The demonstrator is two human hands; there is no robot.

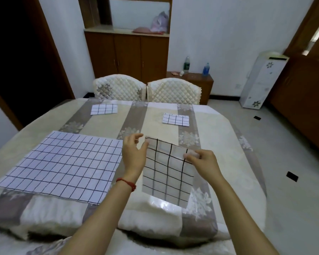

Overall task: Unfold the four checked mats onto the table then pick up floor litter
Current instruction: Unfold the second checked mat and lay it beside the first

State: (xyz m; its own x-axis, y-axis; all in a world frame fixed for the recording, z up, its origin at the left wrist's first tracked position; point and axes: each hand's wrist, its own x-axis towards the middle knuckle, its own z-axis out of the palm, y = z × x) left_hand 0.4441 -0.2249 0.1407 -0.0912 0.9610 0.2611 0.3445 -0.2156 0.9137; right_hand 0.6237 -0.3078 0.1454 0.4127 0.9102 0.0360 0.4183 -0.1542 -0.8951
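The half-opened mat [168, 170] hangs in the air above the near right part of the table [210, 129], held up by its top edge so that its lower corner droops toward the patterned tablecloth. The left hand [133, 153] holds the mat's upper left corner: the thumb lies against the cloth's edge, the other fingers are spread and only lightly bent behind it. The right hand [199, 160] pinches the upper right corner between thumb and curled fingertips, the cloth passing between them. A red string [126, 182] circles the left wrist. Just left of the held mat, and nearly touching the left hand, the unfolded mat [63, 164] lies flat on the table, its grid fully spread. Beyond the held mat, toward the far edge, two mats are folded into small rectangles: the far left folded mat [104, 109] and the far right folded mat [175, 119], well apart from each other and from both hands. Behind the table stand two quilted chair backs [145, 89] side by side. On the floor to the right of the table lie two small dark scraps [292, 176], the farther one [257, 117] near a white cabinet [260, 80]. Nothing lies between the hands and the cloth they hold.
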